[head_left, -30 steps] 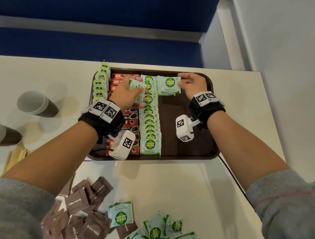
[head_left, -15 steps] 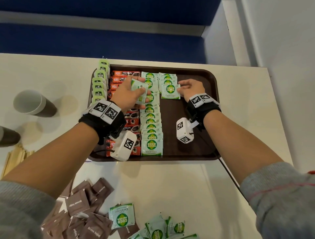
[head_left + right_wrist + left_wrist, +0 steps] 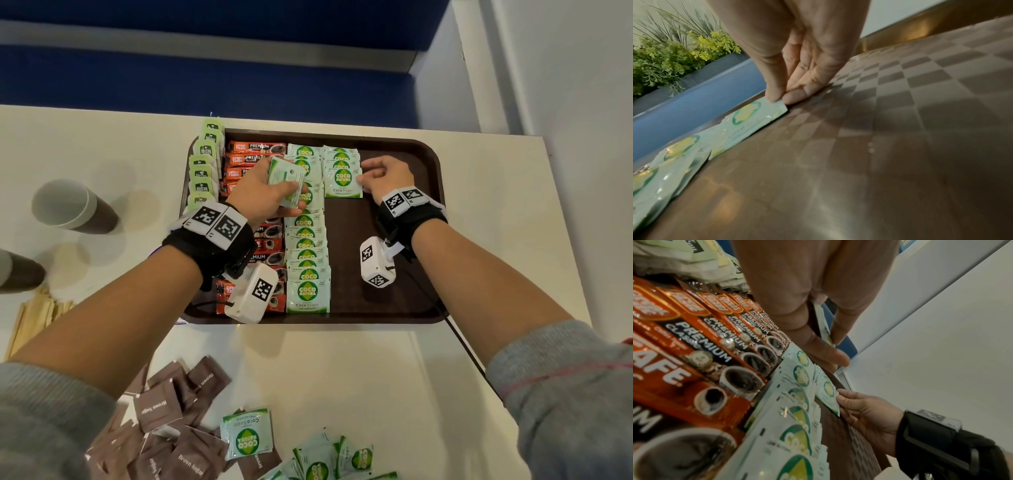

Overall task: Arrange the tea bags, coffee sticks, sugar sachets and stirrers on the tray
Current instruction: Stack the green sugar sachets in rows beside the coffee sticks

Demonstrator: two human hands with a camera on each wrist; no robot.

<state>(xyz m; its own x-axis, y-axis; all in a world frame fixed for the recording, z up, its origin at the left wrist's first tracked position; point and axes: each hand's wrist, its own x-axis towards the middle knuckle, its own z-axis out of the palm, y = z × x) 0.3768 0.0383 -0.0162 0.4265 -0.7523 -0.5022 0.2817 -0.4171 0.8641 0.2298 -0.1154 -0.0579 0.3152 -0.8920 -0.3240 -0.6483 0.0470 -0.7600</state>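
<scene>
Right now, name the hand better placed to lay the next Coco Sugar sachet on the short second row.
Left hand: it already holds spare sachets beside that row; the right hand pinches the front sachet.

Two paper cups [image 3: 70, 205] lie on their sides at the left of the white table [image 3: 342, 370], one [image 3: 19, 270] half out of view. Behind the table runs a blue bench [image 3: 205, 78], with a white wall [image 3: 565, 68] on the right. A green plant [image 3: 674, 52] sits in a grey planter.

Left hand [image 3: 263, 192] hides mid coffee sticks [image 3: 257, 150]; stirrers [image 3: 30, 318] cut off.
</scene>
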